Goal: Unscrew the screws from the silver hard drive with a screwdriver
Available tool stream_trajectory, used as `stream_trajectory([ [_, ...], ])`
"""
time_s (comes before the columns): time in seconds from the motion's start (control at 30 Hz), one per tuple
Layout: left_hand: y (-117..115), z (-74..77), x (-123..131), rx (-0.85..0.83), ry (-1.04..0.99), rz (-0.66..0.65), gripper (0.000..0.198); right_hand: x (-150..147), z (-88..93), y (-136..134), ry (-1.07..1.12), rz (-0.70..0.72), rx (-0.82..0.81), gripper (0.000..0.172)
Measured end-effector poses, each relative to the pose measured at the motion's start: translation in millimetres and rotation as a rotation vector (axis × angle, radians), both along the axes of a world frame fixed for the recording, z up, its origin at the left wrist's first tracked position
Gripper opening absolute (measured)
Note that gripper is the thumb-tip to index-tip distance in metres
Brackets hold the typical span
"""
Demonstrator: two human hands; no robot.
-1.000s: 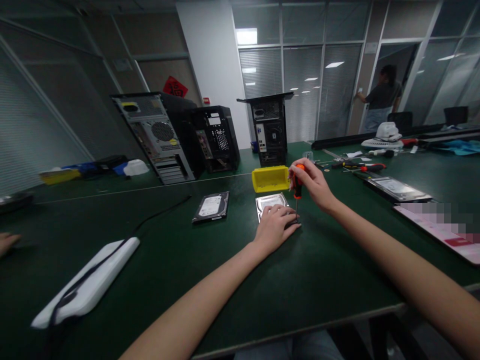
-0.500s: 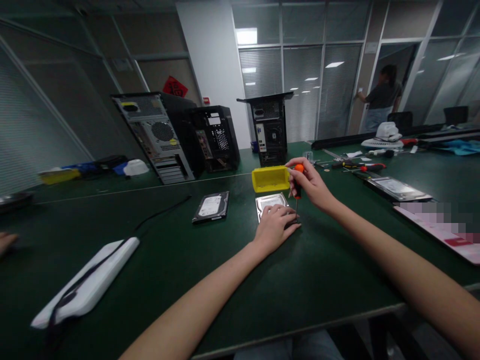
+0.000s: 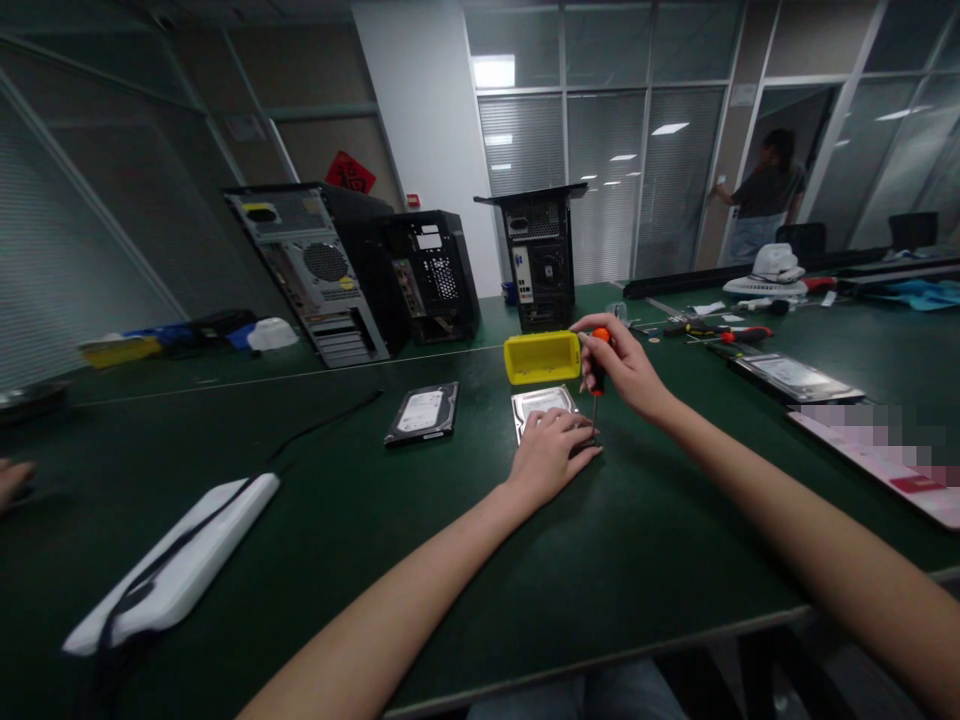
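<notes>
A silver hard drive (image 3: 534, 401) lies on the green table in front of me, partly covered by my left hand (image 3: 551, 452). The fingers of that hand curve over its near part and hold it down, with the thumb toward the right corner. My right hand (image 3: 621, 370) is closed around the orange and black handle of a screwdriver (image 3: 598, 378). It stands upright, its shaft pointing down to the drive's right near corner; the tip is too small to make out. Just behind the drive sits a yellow bin (image 3: 541, 360). A second hard drive (image 3: 424, 412) lies to the left.
Computer cases (image 3: 322, 265) stand along the back. A white power strip (image 3: 176, 560) with a black cable lies at left, near another person's hand (image 3: 13, 482). Pliers (image 3: 720, 332), another drive (image 3: 796, 378) and a pink board (image 3: 862, 455) are at right. A person (image 3: 765, 195) stands by the doorway.
The screwdriver and my right hand have shifted very slightly. My left hand stays on the drive. The other person's hand at the far left has moved a little.
</notes>
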State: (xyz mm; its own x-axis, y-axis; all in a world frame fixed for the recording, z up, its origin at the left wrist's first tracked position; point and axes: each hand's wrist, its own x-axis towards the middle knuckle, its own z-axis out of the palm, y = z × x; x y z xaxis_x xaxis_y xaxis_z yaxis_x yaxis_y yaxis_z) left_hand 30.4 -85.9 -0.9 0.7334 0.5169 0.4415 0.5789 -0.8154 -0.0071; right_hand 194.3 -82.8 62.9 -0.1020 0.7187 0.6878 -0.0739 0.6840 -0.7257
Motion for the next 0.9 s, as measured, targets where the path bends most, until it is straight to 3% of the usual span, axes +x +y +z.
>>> stream_trajectory([
  [0.4, 0.4, -0.5, -0.1, 0.007, -0.005, -0.004, 0.025, 0.9, -3.4, 0.4, 0.048, 0.098, -0.016, 0.027],
  [0.73, 0.5, 0.0, -0.3, 0.003, 0.008, -0.001, 0.025, -1.1, 1.2, -0.4, 0.022, 0.075, 0.049, 0.019],
  [0.9, 0.0, 0.7, -0.7, -0.004, 0.003, -0.005, 0.026, -1.7, -0.1, -1.6, 0.003, 0.077, -0.005, 0.019],
])
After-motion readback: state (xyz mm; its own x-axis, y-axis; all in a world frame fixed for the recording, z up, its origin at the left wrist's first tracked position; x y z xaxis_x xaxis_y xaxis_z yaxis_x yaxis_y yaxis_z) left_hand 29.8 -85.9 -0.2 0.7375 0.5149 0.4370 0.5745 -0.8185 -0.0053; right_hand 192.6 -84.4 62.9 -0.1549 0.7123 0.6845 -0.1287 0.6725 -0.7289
